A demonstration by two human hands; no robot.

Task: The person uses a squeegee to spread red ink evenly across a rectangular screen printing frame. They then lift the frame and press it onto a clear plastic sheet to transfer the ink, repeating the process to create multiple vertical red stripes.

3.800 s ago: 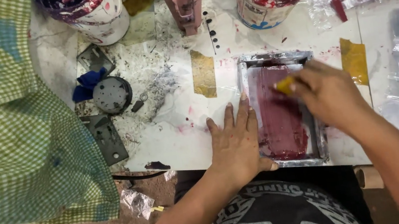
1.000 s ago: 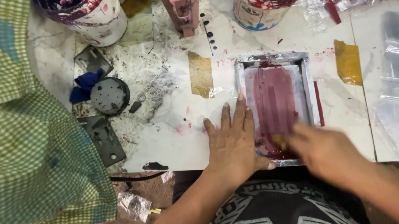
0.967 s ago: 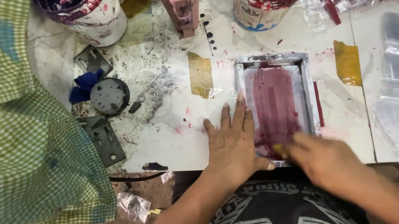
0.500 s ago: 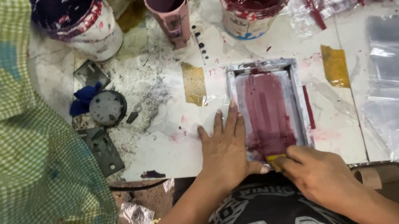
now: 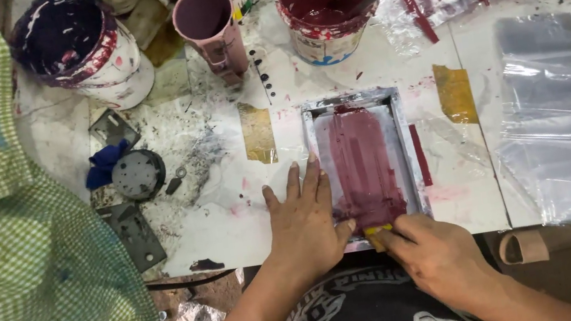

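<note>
Now, squeegee at the near end of the screen.
Right hand fingers pinch it shut; left hand lies flat, fingers spread, pinning the frame. Even pressure likely suits best.

Your left hand lies flat on the table just left of the printing screen, your right hand at its near edge, paint buckets behind, plastic bags right.
</note>
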